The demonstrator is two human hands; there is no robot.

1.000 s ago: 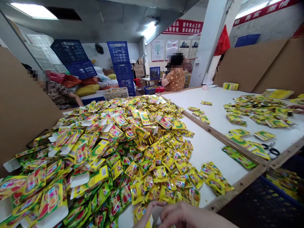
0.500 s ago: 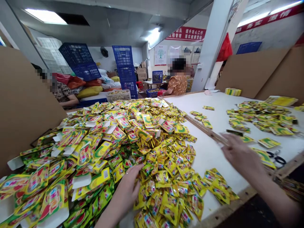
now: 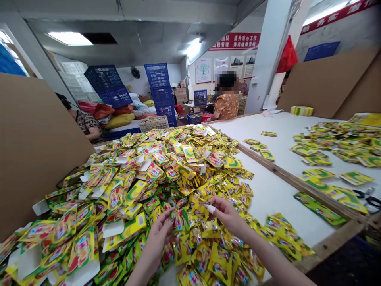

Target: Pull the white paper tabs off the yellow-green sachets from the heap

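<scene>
My left hand (image 3: 160,232) pinches a small green sachet (image 3: 180,219) with a red fruit picture, just over the heap. Close to its right, my right hand (image 3: 228,216) has its fingers drawn together at a yellow sachet (image 3: 199,206); a white cover (image 3: 210,208) sits on one fingertip. Below both hands spreads a heap of yellow sachets (image 3: 218,262). More green sachets (image 3: 131,250) lie to the left, partly under a pile of open yellow-green cartons (image 3: 83,250) with white flaps. A flat green packet (image 3: 320,208) lies beside the wooden divider.
A wooden divider strip (image 3: 276,171) crosses the white table (image 3: 262,190). Beyond it lie flat yellow cartons (image 3: 357,178) and black-handled scissors (image 3: 369,196). Cardboard panels (image 3: 38,151) stand at both sides. Blue crates (image 3: 162,95) and two people (image 3: 228,105) are farther back.
My right hand has swung left from the divider to the heap, beside my left hand. A green sachet is now raised in my left fingers. The green packet by the divider is now uncovered.
</scene>
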